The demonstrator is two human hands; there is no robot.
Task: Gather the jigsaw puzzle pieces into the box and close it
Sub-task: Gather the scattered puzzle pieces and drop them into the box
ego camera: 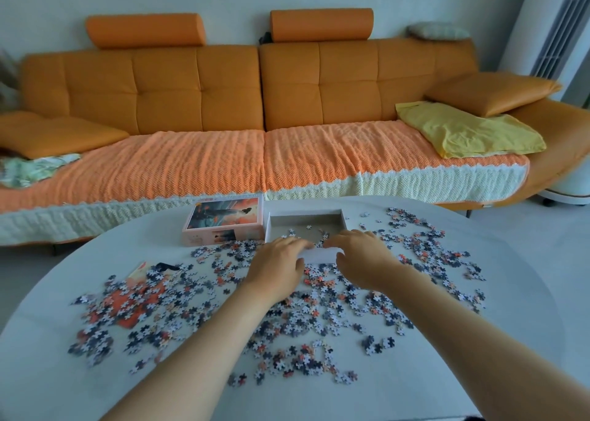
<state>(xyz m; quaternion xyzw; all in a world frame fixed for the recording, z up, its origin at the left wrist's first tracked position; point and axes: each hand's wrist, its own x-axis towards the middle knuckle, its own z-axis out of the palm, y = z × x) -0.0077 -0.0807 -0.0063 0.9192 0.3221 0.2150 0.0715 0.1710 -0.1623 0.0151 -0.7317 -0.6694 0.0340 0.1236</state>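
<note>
Holds near wall of open box point(319, 255) with left hand point(281, 262) and right hand point(362, 256), fingers over rim, thumbs outside, amid puzzle pieces point(319, 320).

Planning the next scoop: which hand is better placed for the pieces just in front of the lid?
Left. The left hand is at the box's near wall on the lid's side, beside those pieces; the right hand must cross it.

a round white table point(479, 372) carries an open box point(306, 213) near its far edge, its pictured lid point(225, 221) just beside it on the left, puzzle pieces point(319, 324) scattered widely, and a printed sheet point(137, 273) partly under pieces at left.
</note>
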